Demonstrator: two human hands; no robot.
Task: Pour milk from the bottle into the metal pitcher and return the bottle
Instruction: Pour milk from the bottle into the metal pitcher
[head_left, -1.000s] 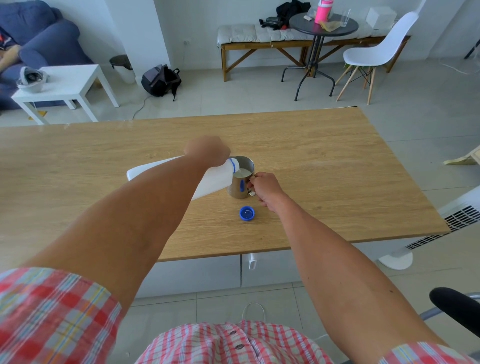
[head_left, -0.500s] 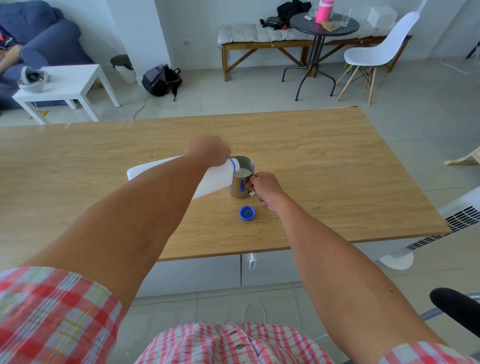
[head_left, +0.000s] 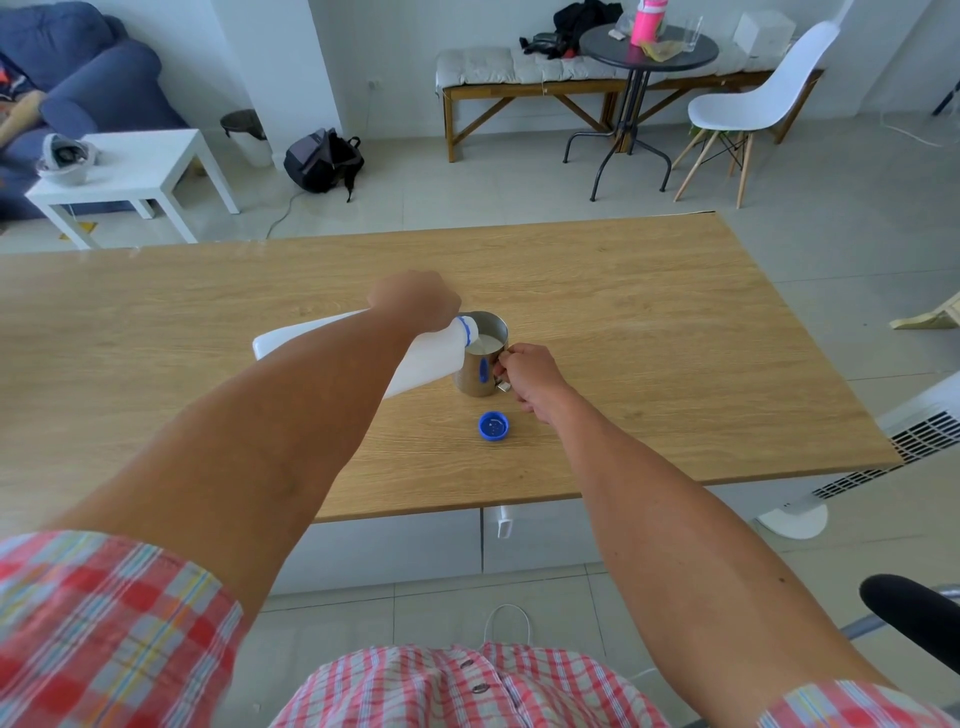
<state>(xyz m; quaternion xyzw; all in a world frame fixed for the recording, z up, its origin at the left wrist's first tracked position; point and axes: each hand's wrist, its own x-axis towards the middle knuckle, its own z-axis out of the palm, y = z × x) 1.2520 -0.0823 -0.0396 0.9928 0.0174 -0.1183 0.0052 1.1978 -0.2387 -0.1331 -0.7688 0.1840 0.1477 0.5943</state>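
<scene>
bottle (head_left: 426, 358): white, tipped nearly flat, blue-ringed neck over the pitcher rim, mid-desk
pitcher (head_left: 480, 364): metal, upright, milk visible inside
left hand (head_left: 415, 301): closed around the bottle near its neck
right hand (head_left: 530, 374): fingers curled on the pitcher handle
cap (head_left: 493, 426): blue, open side up, just beside the pitcher toward the near edge
desk (head_left: 675, 338): wood top
room: grey tile floor, white chair (head_left: 753, 104) and bench (head_left: 519, 78) behind
</scene>
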